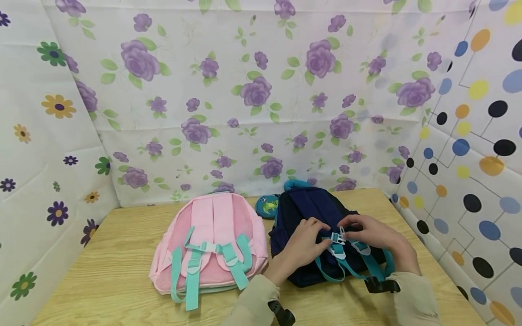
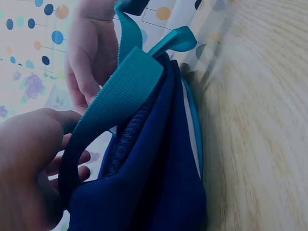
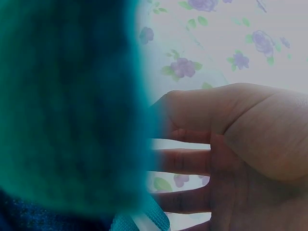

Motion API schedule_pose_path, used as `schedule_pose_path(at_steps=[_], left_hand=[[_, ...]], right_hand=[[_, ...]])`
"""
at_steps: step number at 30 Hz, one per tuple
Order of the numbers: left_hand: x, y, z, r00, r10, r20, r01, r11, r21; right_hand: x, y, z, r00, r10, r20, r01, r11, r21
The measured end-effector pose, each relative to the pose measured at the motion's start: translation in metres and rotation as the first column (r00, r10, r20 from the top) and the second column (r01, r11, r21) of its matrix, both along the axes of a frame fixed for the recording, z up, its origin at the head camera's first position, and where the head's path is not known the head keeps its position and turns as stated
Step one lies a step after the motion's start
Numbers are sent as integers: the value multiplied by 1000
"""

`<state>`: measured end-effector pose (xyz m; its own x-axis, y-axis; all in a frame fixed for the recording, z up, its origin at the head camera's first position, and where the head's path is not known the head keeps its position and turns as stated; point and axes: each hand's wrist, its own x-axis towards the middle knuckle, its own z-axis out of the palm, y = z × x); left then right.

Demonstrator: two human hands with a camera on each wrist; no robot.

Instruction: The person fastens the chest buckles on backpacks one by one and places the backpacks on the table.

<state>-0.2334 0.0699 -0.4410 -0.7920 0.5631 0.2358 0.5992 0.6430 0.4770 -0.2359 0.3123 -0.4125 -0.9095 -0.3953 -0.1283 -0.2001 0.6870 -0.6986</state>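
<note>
A navy backpack (image 1: pixel 293 271) lies strap side up on the table, with teal straps (image 1: pixel 373 262) spread over its lower part. Above it, a white plastic buckle (image 1: pixel 337 238) on a teal strap sits between the two hands. My left hand (image 1: pixel 299 244) pinches the buckle from the left, thumb below and fingers above. From the right, my right hand (image 1: pixel 373 233) pinches the buckle's pronged end between thumb and fingers. In the left wrist view a teal strap (image 2: pixel 115 91) arches across the fingers. Blurred teal webbing (image 3: pixel 72 106) hides the right fingertips in the right wrist view.
A pink backpack (image 1: pixel 216 208) with teal straps lies left of the navy one, its white chest buckle (image 1: pixel 210 247) fastened. A round teal pouch (image 1: pixel 268 206) with a dinosaur picture is beside the navy backpack's top. Patterned cloth walls (image 1: pixel 253 127) enclose the wooden table (image 1: pixel 106 262).
</note>
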Motion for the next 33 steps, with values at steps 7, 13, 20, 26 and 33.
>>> schedule_pose_path(at_steps=[7,13,20,26,33], left_hand=[[-2,5,-4,1000,20,-3,-20,999,-45],[-3,6,-7,1000,23,14,-22,998,-54],[-2,4,-8,1000,-19,16,20,997,-69],[-3,3,-6,998,-54,42,57,996,-62],[-6,4,-7,995,-70,69,73,997,-36]], right_hand=[[0,-1,1,1000,2,-1,-2,1000,8],[-1,-1,0,1000,6,-4,-6,1000,10],[-1,-1,0,1000,7,0,-7,1000,4],[-1,-2,-1,1000,7,-17,-7,1000,18],[-1,-2,-1,1000,14,-14,-14,1000,7]])
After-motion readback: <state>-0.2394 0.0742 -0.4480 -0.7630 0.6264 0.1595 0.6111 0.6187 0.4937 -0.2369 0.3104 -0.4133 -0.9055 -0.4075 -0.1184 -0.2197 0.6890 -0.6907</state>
